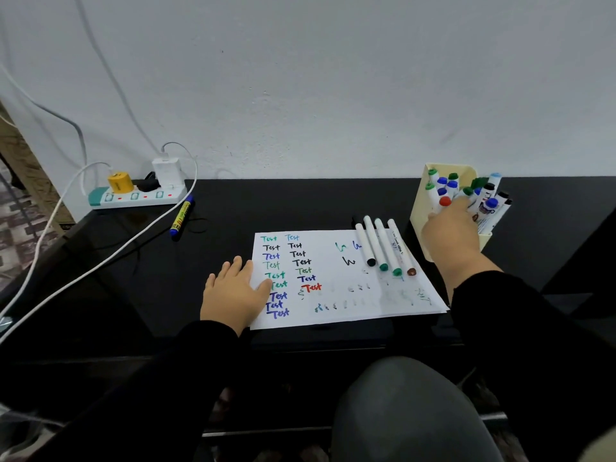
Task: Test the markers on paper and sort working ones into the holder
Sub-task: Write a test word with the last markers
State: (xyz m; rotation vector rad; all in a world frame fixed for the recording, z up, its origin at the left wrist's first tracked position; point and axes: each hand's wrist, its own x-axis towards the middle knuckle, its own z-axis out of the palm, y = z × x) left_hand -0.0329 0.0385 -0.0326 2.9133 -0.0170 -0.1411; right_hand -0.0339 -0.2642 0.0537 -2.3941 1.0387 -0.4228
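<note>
A white paper sheet (350, 295) covered in coloured "Test" scribbles lies on the black desk. My left hand (231, 291) rests flat on its left edge, fingers straight. Several capped white markers (383, 246) lie in a row on the paper's upper right part. A cream holder (420, 208) at the right holds several markers with green, blue, red and black caps. My right hand (448, 228) reaches into the holder among the markers; its fingertips are hidden there, next to a red-capped marker (445, 201).
A yellow-and-blue marker (181, 215) lies alone at the back left. Behind it sits a power strip (136, 195) with plugs and white cables (83, 261) running off the desk's left side. The wall stands just behind the desk.
</note>
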